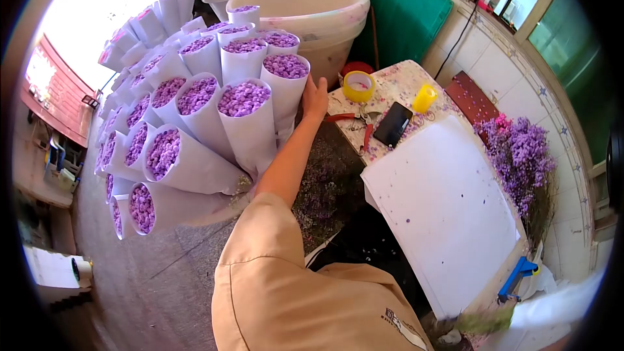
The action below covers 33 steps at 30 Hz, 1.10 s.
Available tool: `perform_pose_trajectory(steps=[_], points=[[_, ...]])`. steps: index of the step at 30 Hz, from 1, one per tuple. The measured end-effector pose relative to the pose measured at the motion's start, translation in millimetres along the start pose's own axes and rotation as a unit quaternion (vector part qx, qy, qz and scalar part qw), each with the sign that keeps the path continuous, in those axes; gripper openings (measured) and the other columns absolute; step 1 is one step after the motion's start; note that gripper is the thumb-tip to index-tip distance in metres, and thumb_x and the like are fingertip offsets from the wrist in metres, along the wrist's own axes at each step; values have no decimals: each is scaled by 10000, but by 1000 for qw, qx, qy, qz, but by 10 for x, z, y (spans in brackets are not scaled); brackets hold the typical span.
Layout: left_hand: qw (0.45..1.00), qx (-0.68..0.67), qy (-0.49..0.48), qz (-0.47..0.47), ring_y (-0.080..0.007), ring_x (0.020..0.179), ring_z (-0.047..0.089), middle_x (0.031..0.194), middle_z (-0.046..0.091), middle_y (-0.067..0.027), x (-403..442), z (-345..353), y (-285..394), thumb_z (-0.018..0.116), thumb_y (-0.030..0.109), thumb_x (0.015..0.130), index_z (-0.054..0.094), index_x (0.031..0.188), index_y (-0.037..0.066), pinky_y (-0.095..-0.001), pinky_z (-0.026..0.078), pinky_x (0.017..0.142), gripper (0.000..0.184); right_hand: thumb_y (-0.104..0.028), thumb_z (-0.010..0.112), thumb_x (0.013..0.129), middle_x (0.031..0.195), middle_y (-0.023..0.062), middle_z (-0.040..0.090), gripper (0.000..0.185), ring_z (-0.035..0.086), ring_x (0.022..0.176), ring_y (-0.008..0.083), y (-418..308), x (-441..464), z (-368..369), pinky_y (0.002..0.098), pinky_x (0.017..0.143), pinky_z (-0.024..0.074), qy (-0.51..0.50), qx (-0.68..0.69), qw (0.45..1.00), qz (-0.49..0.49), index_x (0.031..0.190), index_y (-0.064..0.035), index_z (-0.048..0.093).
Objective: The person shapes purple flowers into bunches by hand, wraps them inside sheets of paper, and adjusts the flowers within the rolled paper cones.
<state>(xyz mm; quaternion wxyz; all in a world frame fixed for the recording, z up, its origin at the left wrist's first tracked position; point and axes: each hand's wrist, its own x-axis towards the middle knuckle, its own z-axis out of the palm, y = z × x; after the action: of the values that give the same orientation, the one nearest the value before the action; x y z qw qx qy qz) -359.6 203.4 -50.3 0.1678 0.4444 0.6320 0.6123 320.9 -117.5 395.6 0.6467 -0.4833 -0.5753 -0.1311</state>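
My left hand [315, 99] reaches out to the side of a paper-wrapped purple bouquet [286, 84] at the right edge of a large cluster. Its visible fingers are extended against the white wrapper, and part of the hand is hidden. More wrapped bouquets [244, 107] stand or lean beside it, flower ends toward me. At the lower right, a motion-blurred white-wrapped bundle [559, 302] with green stems [487, 320] is near my right side. My right hand's fingers cannot be made out there. A stack of white paper sheets [448, 211] lies on the table.
On the table [396, 81] are yellow tape [358, 86], a yellow roll [425, 98], a black phone [392, 123] and red-handled cutters [366, 135]. A blue tool [518, 279] sits by the paper. Loose purple flowers [520, 162] lean at right; large tubs [305, 6] stand behind.
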Motion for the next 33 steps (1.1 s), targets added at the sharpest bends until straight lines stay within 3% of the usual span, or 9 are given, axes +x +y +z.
perform_pose_trajectory(steps=[6, 8, 10, 18, 24, 25, 27, 28, 33], points=[[991, 88, 31, -99, -377, 1584, 188, 1676, 227, -296, -184, -1327, 338, 440, 449, 1089, 196, 1618, -55, -408, 151, 1288, 770, -586, 692, 858, 1516, 225, 487, 931, 498, 1371, 407, -549, 211, 1427, 515, 1182, 392, -95, 150, 983, -52, 1528, -1, 419], [976, 77, 185, 81, -302, 1602, 151, 1713, 187, -221, -157, -1853, 276, 401, 322, 1120, 128, 1638, -45, -395, 107, 1299, 691, -599, 673, 879, 1526, 232, 482, 916, 493, 1381, 417, -762, 88, 2050, 523, 1190, 387, -147, 213, 964, -52, 1528, -4, 422], [979, -79, 167, 86, -282, 1605, 137, 1720, 176, -200, -265, -2123, 440, 390, 281, 1126, 127, 1637, -49, -385, 113, 1296, 663, -598, 687, 881, 1500, 233, 503, 892, 507, 1364, 427, -1153, -271, 2814, 539, 1181, 401, -148, 295, 943, -38, 1515, -22, 438], [987, -131, 89, 19, -246, 1609, 122, 1737, 153, -147, -530, -2240, 678, 316, 367, 1141, 132, 1655, 6, -382, 82, 1293, 655, -495, 846, 797, 1331, 215, 612, 869, 608, 1225, 366, -2299, -1381, 4619, 480, 1078, 483, -278, 468, 836, -70, 1418, 5, 501], [978, -199, 62, 19, -249, 1617, 77, 1749, 114, -127, -625, -2205, 598, 274, 462, 1139, 122, 1660, 20, -387, 43, 1298, 700, -405, 932, 760, 1215, 211, 685, 836, 680, 1120, 325, -2593, -2144, 5194, 426, 994, 548, -391, 513, 764, 13, 1347, 46, 544], [977, -203, 51, 27, -251, 1618, 72, 1750, 108, -126, -591, -2217, 526, 271, 473, 1138, 116, 1661, 21, -388, 41, 1298, 708, -337, 913, 804, 1342, 286, 567, 979, 579, 1255, 356, -2421, -2272, 5393, 443, 1052, 507, -437, 531, 723, 71, 1478, 68, 329], [964, -251, 89, -7, -262, 1618, 71, 1751, 98, -127, -563, -2224, 431, 263, 484, 1137, 107, 1662, 25, -390, 41, 1300, 715, -263, 856, 866, 1391, 275, 542, 1013, 556, 1299, 331, -2018, -2416, 5432, 427, 1115, 457, -477, 504, 711, 110, 1578, 76, 220], [964, -252, 90, -5, -262, 1618, 71, 1751, 98, -127, -568, -2223, 429, 263, 484, 1137, 107, 1662, 25, -390, 41, 1300, 715, -257, 818, 882, 1312, 190, 636, 887, 634, 1208, 275, -1730, -2386, 5270, 394, 1119, 448, -472, 463, 745, 91, 1548, 61, 326], [986, -101, 94, 92, -258, 1604, 116, 1727, 164, -176, -524, -2150, 241, 260, 424, 1145, 154, 1636, -46, -372, 65, 1293, 688, -118, 687, 979, 1201, 145, 679, 679, 667, 1139, 217, -714, -2253, 4237, 348, 1059, 487, -458, 320, 811, 175, 1550, 33, 354]])
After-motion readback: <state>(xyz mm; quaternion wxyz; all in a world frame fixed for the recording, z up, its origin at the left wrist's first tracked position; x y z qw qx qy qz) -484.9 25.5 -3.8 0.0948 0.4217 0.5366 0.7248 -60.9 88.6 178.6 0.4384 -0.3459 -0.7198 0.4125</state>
